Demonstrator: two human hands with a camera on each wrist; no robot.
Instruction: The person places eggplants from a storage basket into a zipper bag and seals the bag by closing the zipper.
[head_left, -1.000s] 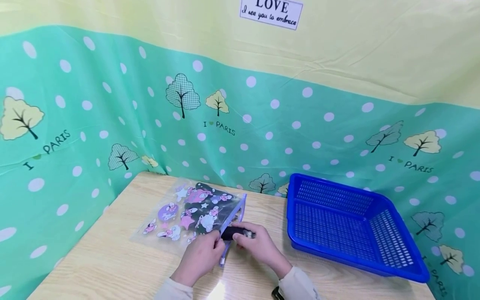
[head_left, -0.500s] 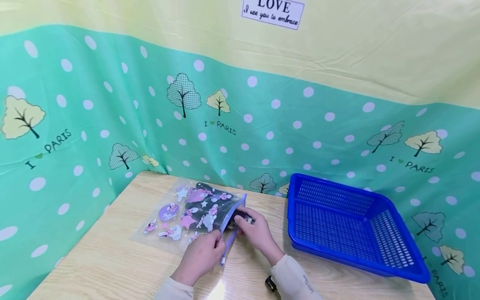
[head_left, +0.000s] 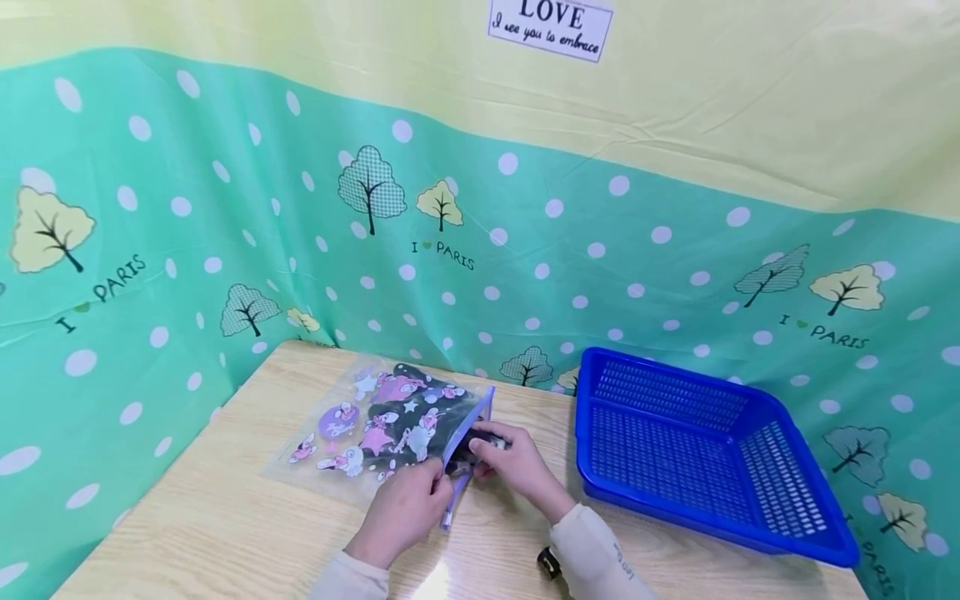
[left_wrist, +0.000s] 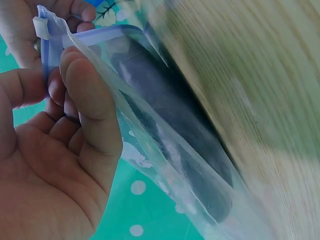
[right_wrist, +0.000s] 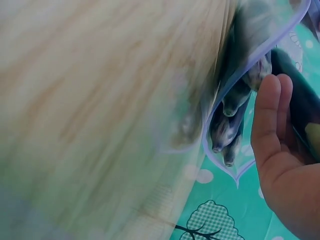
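A clear zip bag (head_left: 348, 454) printed with cartoon figures lies on the table, its purple-edged mouth toward the right. Through the plastic, several dark eggplants (right_wrist: 235, 102) show their stem ends at the opening in the right wrist view. My left hand (head_left: 405, 504) pinches the bag's near edge beside the white zip slider (left_wrist: 41, 28). My right hand (head_left: 521, 467) grips another dark eggplant (right_wrist: 295, 90) at the bag's mouth. Its front part reaches into the opening in the head view, and my fingers cover some of it.
A blue slotted basket (head_left: 705, 521) stands right of the bag on the wooden table (head_left: 247, 533). A small black object (head_left: 549, 563) sits by my right sleeve. Green polka-dot cloth (head_left: 555, 275) hangs behind and at the left.
My right hand has moved slightly up with the eggplant, which now sits farther into the bag's mouth. My left hand stays on the bag's edge.
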